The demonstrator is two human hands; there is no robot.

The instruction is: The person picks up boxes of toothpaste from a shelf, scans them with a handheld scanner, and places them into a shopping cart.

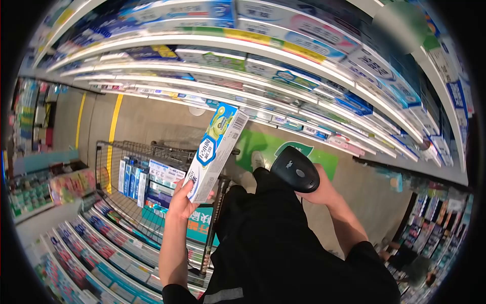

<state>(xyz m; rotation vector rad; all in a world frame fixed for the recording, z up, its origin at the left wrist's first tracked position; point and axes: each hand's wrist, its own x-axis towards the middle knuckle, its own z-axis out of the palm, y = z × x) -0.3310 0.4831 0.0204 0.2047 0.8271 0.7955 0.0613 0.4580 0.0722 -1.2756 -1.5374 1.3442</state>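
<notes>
My left hand (183,201) is closed round the lower end of a long toothpaste box (215,149), white and blue with a green picture. The box is tilted, its top end near the shelf edge and a barcode showing on its side. In my right hand (321,187) is a black handheld scanner (295,169), its rounded head facing up; the fingers are partly hidden beneath it. A wire shopping cart (114,202) stands to the left, with several boxes (132,180) inside it.
Long white shelves (202,40) packed with boxed goods curve across the top and right. More stocked shelves (96,248) are at the lower left. A person (412,263) is at the lower right. A green floor mat (253,144) lies below the shelves.
</notes>
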